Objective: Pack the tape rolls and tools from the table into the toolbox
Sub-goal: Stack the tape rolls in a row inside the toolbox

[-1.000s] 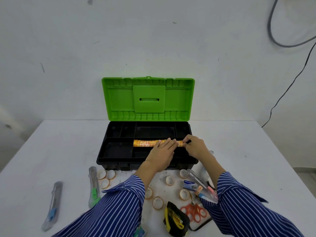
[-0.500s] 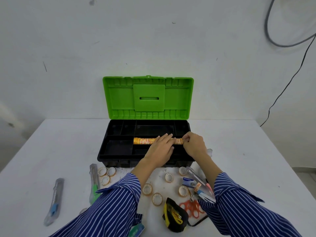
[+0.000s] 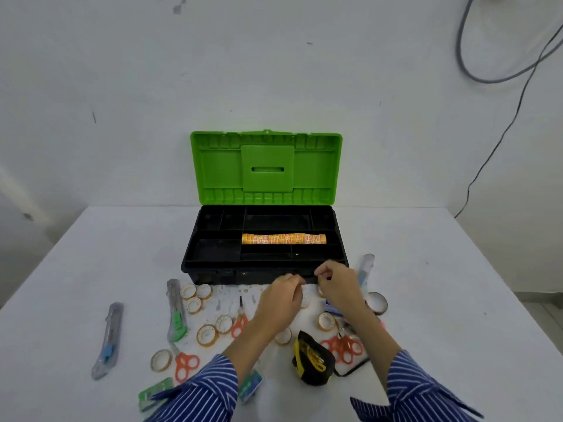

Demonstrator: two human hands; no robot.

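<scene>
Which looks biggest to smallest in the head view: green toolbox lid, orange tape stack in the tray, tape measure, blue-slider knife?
1. green toolbox lid, by far the largest.
2. orange tape stack and blue-slider knife: similar length; the knife lies nearer the camera, so unranked.
3. tape measure, shortest, though bulkier.

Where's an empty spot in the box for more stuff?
The big left compartment of the toolbox, beside the tape stack, is bare, as is the back row. The table in front, around the scissors, is crowded.
</scene>
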